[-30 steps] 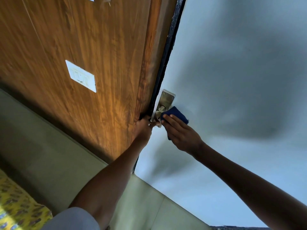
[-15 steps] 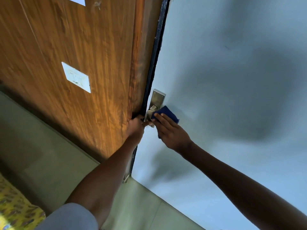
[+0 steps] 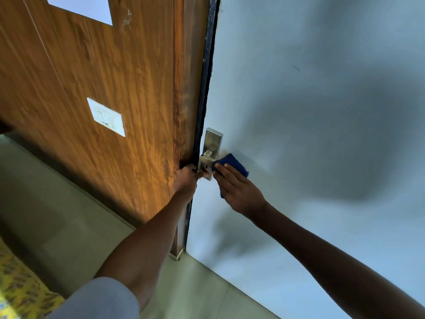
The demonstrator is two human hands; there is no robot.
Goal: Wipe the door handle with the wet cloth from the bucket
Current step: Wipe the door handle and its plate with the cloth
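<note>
A metal door handle (image 3: 205, 160) on a steel plate (image 3: 213, 138) is mounted on the pale grey door (image 3: 299, 111), close to its dark edge. My right hand (image 3: 238, 189) presses a blue cloth (image 3: 232, 163) flat against the door, touching the lever's right side. My left hand (image 3: 186, 179) wraps around the door's edge just left of the handle, its thumb against the lower plate. The bucket is out of sight.
A wood-grain panel (image 3: 103, 88) with a white switch plate (image 3: 106, 117) fills the left side. Pale floor tiles (image 3: 57, 215) lie below. A yellow patterned fabric (image 3: 18, 293) shows at the bottom left corner.
The view has swung so the handle sits nearer the middle. My right hand with the cloth has slid slightly right of the lever. My left hand keeps its grip on the door edge.
</note>
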